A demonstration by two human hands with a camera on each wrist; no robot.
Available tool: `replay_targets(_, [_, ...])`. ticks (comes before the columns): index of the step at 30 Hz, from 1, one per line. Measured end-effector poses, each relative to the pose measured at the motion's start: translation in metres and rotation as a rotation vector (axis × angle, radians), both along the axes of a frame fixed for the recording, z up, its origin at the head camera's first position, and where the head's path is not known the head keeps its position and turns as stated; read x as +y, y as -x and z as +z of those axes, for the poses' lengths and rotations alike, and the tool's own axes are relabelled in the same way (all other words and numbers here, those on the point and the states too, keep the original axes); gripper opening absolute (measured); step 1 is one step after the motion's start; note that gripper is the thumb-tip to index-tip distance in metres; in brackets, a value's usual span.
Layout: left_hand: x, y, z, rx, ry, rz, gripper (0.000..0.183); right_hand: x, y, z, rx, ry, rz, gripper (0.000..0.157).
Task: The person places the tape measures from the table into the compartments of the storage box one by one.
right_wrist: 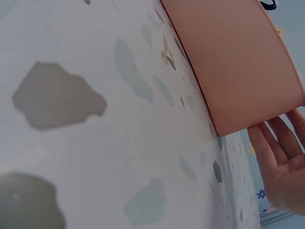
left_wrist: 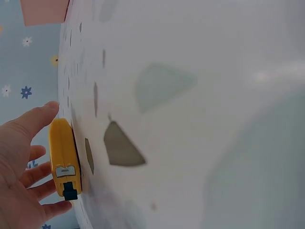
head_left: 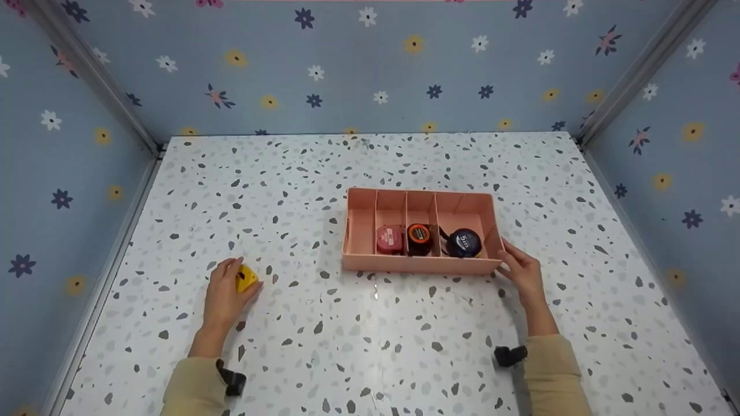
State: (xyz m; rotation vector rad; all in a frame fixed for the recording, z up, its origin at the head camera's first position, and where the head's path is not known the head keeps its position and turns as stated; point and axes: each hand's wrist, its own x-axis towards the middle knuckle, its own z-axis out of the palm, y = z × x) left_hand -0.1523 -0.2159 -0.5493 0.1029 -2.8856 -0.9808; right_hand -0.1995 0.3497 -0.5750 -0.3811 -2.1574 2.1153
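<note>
A yellow tape measure [left_wrist: 63,145] lies flat on the speckled table at the left. My left hand [head_left: 224,289] is around it, thumb on one side and spread fingers along the other, all fairly straight. Toward the right sits a pink divided box [head_left: 422,264]. Straight fingers of my right hand [head_left: 523,274] touch the box's right end near the front corner. Inside the box, from left to right, are a pinkish-red tape measure [head_left: 389,238], a black one with an orange face [head_left: 420,238] and a dark blue one marked 5m [head_left: 464,242], each in its own compartment.
The white speckled table [head_left: 324,358] is bounded by a blue flowered back wall [head_left: 370,63] and matching side panels. Black wrist devices [head_left: 234,381] sit at both sleeve cuffs. The box's dividers and walls stand higher than the table surface.
</note>
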Motion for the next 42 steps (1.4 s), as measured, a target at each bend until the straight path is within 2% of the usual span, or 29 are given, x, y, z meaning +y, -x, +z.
replay_targets(11, [-0.003, 0.001, 0.003, -0.123, -0.033, 0.049, 0.07, -0.001, 0.0, -0.001, -0.033, -0.039, -0.028, 0.055])
replay_targets(15, [-0.004, 0.001, 0.002, -0.12, -0.034, 0.061, 0.07, -0.002, -0.001, -0.001, -0.043, -0.049, -0.03, 0.053])
replay_targets(23, [-0.005, 0.001, 0.003, -0.132, -0.031, 0.084, 0.067, -0.002, -0.002, 0.0, -0.032, -0.034, -0.019, 0.06])
replay_targets(29, [-0.005, 0.003, 0.005, -0.117, -0.027, 0.08, 0.063, -0.002, -0.002, 0.001, -0.027, -0.025, -0.021, 0.062])
replay_targets(42, [0.005, 0.007, 0.02, -0.088, -0.026, 0.074, 0.063, 0.0, 0.0, 0.0, -0.015, -0.001, -0.013, 0.061])
